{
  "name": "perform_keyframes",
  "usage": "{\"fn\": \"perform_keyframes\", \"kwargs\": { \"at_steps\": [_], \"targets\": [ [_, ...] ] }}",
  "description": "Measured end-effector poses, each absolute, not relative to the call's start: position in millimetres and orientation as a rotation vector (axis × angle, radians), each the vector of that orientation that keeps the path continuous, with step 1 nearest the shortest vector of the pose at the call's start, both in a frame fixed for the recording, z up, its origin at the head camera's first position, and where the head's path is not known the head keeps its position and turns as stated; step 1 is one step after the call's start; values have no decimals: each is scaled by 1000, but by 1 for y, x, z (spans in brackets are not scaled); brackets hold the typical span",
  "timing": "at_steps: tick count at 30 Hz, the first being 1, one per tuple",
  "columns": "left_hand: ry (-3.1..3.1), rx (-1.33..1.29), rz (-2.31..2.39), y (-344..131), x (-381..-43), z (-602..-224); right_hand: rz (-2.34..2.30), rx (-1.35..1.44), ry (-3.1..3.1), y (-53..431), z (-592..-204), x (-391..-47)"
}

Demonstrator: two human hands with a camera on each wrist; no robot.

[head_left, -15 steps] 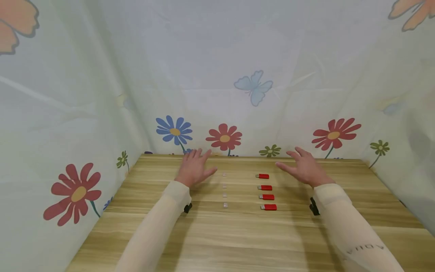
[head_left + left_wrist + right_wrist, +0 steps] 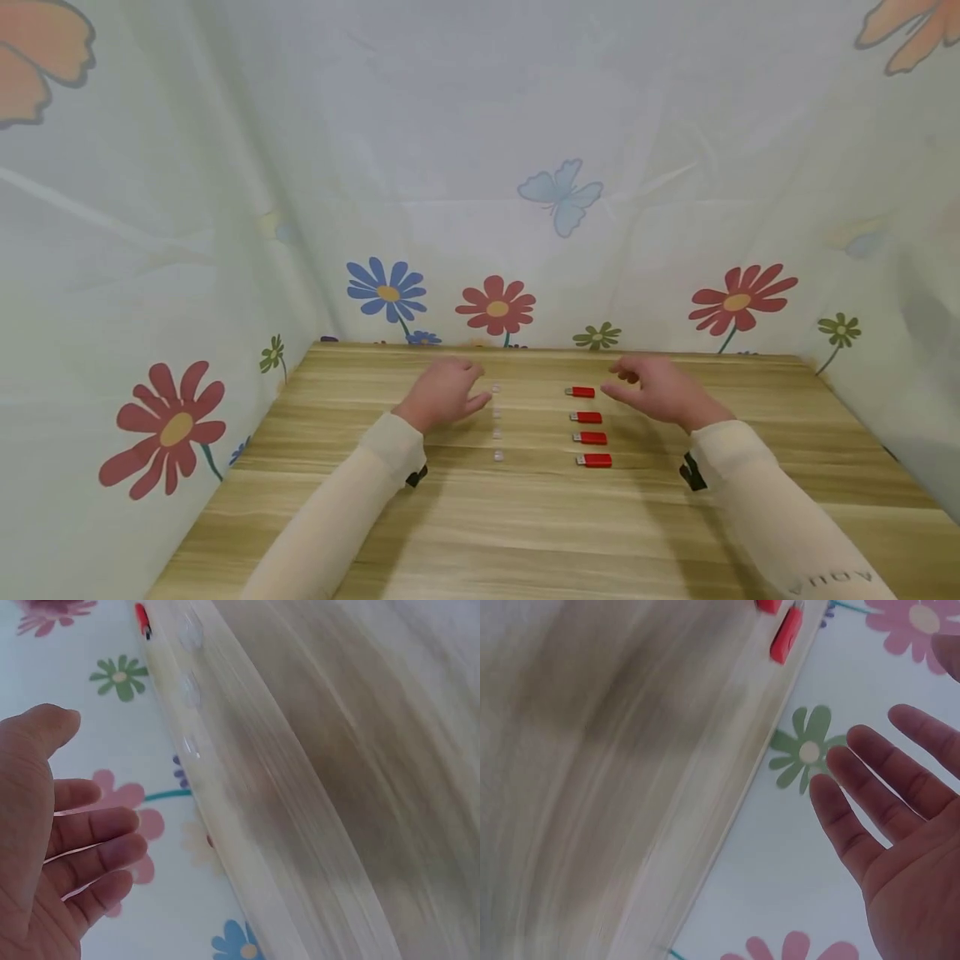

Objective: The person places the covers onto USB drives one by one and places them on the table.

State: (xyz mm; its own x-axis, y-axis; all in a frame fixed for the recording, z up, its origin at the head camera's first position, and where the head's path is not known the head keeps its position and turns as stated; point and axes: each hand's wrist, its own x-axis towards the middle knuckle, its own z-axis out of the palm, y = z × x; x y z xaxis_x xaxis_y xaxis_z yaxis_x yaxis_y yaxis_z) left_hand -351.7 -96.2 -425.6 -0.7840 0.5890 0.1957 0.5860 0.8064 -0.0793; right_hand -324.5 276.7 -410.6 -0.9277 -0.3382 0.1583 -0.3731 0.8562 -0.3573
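Several red USB sticks point(image 2: 595, 460) lie in a column on the wooden table, their metal plugs pointing left. To their left runs a column of small clear pieces point(image 2: 498, 456) that look like plastic caps. My left hand point(image 2: 444, 393) is just left of the farthest clear piece, thumb and fingers loosely bent and holding nothing. Right of the farthest USB stick point(image 2: 581, 392), my right hand point(image 2: 660, 392) hovers with relaxed, slightly curved fingers and nothing in them. The right wrist view shows its fingers point(image 2: 855, 825) spread apart; a USB stick point(image 2: 786, 634) lies beyond them.
The wooden table point(image 2: 495, 533) ends at the back against a white curtain point(image 2: 450, 167) printed with flowers and a butterfly. The same cloth hangs along both sides. Dark wrist straps point(image 2: 693, 472) show under the pale sleeves.
Both hands have moved inward, the left toward the clear pieces and the right toward the USB sticks. Their fingers are more bent than before. The pieces on the table have stayed put.
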Motion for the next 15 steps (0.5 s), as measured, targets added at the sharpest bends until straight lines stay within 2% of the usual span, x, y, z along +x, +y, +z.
{"fn": "perform_keyframes", "kwargs": {
  "at_steps": [15],
  "targets": [
    [-2758, -1258, 18, -75, -320, -434, 619, 792, -2940, 250, -416, -297]
  ]
}}
